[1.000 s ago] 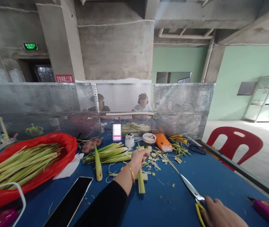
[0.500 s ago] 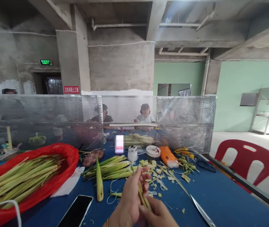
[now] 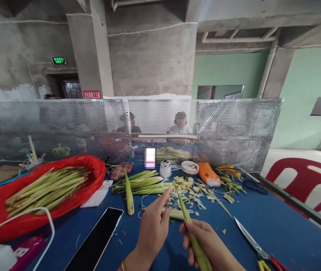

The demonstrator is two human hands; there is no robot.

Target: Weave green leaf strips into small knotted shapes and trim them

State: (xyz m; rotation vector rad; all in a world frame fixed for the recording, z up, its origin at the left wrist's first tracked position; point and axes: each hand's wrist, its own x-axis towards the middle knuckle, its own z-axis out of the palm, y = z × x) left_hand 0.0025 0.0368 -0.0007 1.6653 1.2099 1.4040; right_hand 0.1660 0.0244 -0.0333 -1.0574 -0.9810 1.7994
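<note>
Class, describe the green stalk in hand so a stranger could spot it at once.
Over the near side of the blue table, below the pale scraps, find the right hand. The green stalk slants through its grip, tip up and leftward in the picture. Unlike the stalks in the red bag, it alone is held.
</note>
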